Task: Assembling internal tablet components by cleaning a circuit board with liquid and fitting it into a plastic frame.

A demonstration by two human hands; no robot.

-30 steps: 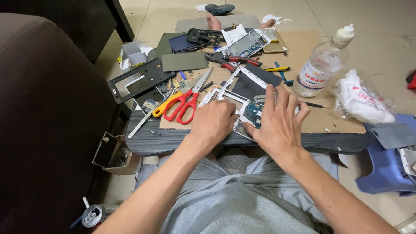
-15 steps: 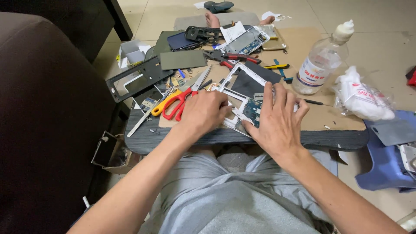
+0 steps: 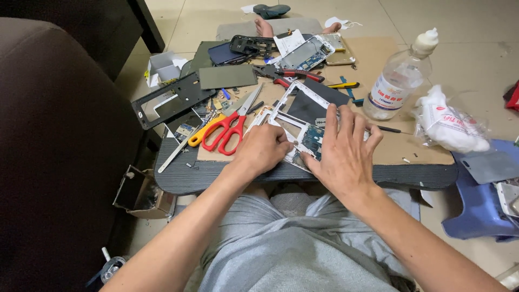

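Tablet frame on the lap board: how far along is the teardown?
Done: the white tablet frame lies open with its circuit board exposed, and other stripped parts lie on the board. In hand: the left hand and right hand both press on the frame around the circuit board. Left: the circuit board sits in the frame, not yet out.

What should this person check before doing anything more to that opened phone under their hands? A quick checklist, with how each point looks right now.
1. Right hand flat on the phone frame, steadying it: ok.
2. Left hand at the frame's near edge; what its fingertips pinch: cannot tell.
3. Circuit board visible and uncovered between the hands: ok.
4. Scissors close beside the left hand, blades pointing away: ok.
5. Bottle upright, cap on, apart from the right hand: ok.
6. Loose small parts around the frame on the board: not ok.
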